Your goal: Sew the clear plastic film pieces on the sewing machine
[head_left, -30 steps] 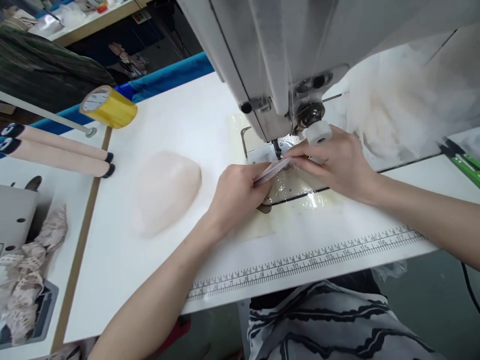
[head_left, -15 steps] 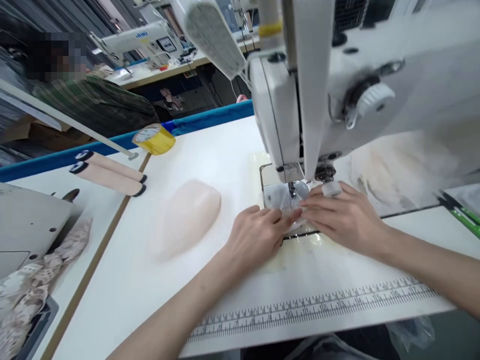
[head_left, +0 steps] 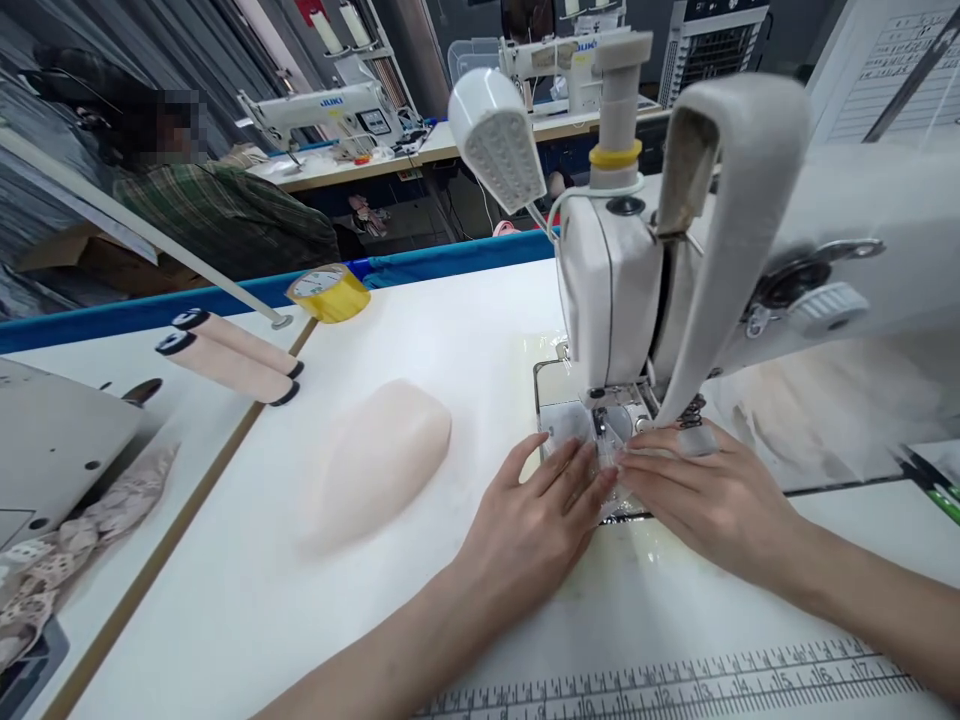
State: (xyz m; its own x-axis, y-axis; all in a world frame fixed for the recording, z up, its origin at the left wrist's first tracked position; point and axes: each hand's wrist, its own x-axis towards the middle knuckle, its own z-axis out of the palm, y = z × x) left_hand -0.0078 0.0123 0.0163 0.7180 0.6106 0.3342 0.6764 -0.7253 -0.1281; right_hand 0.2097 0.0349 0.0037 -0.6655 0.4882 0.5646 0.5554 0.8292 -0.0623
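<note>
Some open tabletop (head_left: 645,612) separates spread left hand (head_left: 534,525) and close-fingered right hand (head_left: 712,495) from ruler edge (head_left: 701,685).

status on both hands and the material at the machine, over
Left hand, right hand palm-down near sewing machine needle. Translucent material between them, mostly hidden by hands. Pale rounded piece left, touching neither.

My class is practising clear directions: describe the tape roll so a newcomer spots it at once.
Find the nearest sewing machine, then the white table to its left. Follow the blue cloth along the table's far edge to the tape roll, just beyond two peach tubes. Yellow sets it apart from the tubes and cloth.
</note>
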